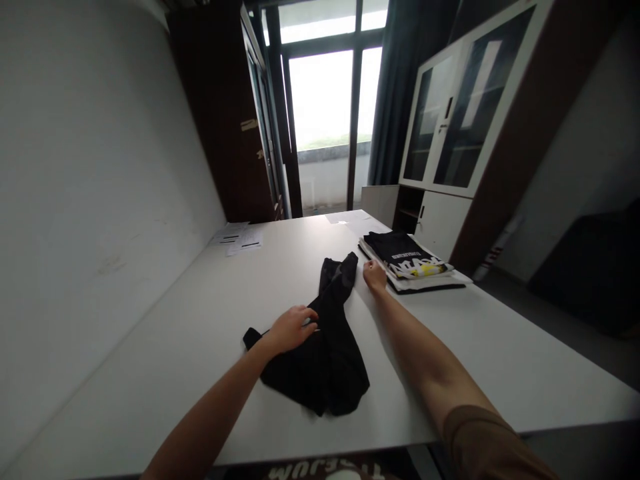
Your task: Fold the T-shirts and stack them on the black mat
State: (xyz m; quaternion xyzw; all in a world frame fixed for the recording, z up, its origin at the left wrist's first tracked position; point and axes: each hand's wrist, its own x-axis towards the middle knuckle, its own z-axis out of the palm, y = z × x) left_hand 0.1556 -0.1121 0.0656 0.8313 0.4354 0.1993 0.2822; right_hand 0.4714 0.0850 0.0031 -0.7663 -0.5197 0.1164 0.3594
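The black cloth (346,353) lies crumpled under the left grip (291,328); its fingers are bent, but I can't tell if they pinch. Right of the cloth's far end, the right grip (375,276) is curled like a fist, with nothing seen inside. Just right of that fist, a pile of clothes (400,253) sits on the white bench (280,267). The step looks like straightening the cloth; the next move seems to need both grips on it.

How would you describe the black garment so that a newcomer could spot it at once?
On the white table, find the left hand. Beneath it lies the black garment, irregular in outline. Unlike the stacked, folded clothes beside the right hand, it lies alone and shows no large lettering.
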